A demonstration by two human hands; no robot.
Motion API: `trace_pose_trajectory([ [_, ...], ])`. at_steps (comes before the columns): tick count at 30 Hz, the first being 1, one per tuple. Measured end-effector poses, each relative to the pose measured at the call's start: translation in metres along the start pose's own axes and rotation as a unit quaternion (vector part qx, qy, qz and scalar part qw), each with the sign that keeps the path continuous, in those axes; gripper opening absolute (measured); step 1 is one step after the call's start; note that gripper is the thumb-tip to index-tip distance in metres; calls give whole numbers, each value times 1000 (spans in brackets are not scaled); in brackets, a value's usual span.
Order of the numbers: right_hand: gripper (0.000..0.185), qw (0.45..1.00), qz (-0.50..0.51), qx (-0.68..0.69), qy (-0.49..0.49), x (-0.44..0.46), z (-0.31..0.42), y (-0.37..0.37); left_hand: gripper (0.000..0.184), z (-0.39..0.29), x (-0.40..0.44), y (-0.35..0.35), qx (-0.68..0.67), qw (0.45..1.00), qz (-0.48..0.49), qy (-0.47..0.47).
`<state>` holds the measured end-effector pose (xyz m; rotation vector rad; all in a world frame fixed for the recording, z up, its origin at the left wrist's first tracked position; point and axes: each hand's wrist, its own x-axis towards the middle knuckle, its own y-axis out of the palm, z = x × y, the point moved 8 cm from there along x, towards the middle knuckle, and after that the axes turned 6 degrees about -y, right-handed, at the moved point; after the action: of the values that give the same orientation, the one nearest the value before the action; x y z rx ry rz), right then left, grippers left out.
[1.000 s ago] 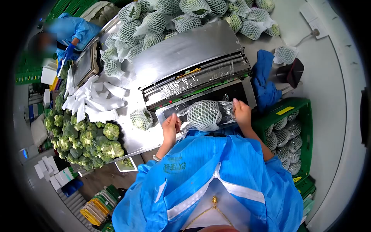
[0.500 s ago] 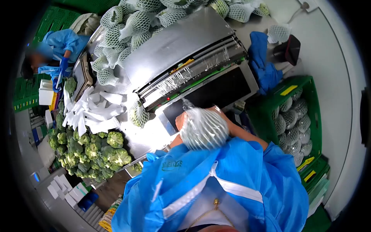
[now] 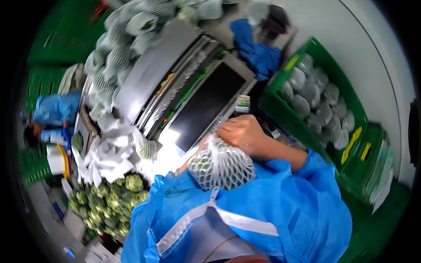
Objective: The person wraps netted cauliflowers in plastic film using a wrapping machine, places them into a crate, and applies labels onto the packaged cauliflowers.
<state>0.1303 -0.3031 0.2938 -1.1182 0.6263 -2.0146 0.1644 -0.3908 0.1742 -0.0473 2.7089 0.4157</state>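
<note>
In front of my chest is a head of broccoli [image 3: 221, 167] in a white foam net with clear plastic film around it. My right hand [image 3: 242, 133] is closed on the gathered film at its top, fingers curled together. Pressed to the far left side of the bundle is my left hand [image 3: 201, 144], mostly hidden behind it, so its fingers hardly show. Just beyond both hands lies the wrapping machine [image 3: 210, 98], with its dark plate and a roll of film. One netted head [image 3: 145, 148] rests at the machine's left corner.
To the right, a green crate [image 3: 313, 46] holds several wrapped heads. Netted heads [image 3: 118, 57] are piled behind the machine. White foam nets [image 3: 109, 153] and bare broccoli [image 3: 112, 204] lie at left. A co-worker in blue [image 3: 55, 109] stands at far left. Blue cloth [image 3: 258, 48] lies behind.
My view has turned, so the crate appears nearer the middle. The bundle has tipped, its gathered top now toward my right hand, which has come round onto that film.
</note>
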Motion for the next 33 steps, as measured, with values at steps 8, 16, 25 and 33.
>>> trace_pose_trajectory([
  [8, 39, 901, -178, 361, 162, -111, -17, -106, 26, 29, 30, 117, -106, 972, 132, -164],
  [16, 53, 890, -236, 311, 234, -268, -31, -186, 60, 58, 49, 251, 115, 893, 375, -219],
  [25, 103, 677, -424, 141, 585, -479, -46, -231, 50, 146, 91, 446, 97, 887, 413, -183],
  [33, 96, 749, 48, -30, 660, -595, -126, -174, 59, 234, 139, 463, 732, 474, 429, 234],
])
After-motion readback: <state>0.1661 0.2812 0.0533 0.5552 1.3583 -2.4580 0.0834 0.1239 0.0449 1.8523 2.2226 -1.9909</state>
